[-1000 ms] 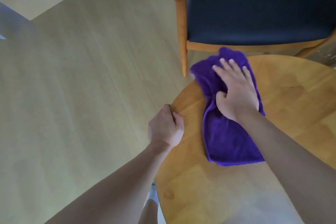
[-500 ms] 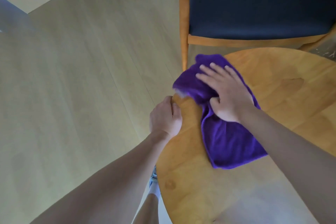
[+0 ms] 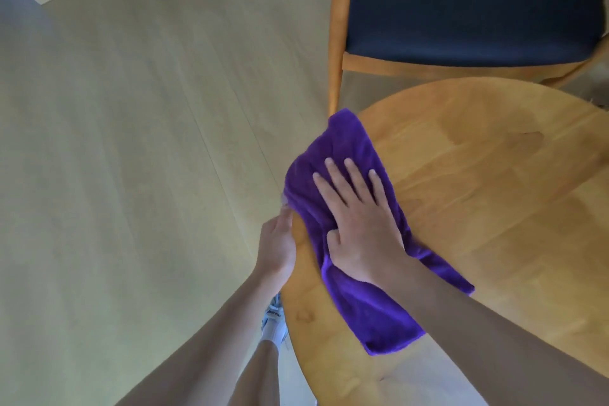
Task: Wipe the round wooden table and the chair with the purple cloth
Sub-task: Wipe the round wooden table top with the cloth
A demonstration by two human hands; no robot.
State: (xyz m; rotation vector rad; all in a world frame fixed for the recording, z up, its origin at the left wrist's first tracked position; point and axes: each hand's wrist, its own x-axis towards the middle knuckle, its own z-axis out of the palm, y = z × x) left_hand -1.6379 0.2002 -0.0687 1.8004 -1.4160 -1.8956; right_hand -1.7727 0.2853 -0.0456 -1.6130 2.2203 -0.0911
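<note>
Standing nearest, a white sneaker (image 3: 274,326) shows on the pale wood-plank floor (image 3: 115,158) beside the round honey-coloured wooden table (image 3: 478,208). The left hand (image 3: 276,247) rests at the table's left rim; whether its fingers curl over the edge I cannot tell. The right hand (image 3: 361,224) presses flat, fingers straight and spread, on the purple plush cloth (image 3: 372,306), whose long axis runs from near-right to far-left, its far corner overhanging the rim. Open tabletop lies rightward. Beyond stands the wooden chair with dark blue seat (image 3: 461,3), probably untouched.

Head view looks steeply down, close over the table (image 3: 478,208) edge, slightly blurred.
</note>
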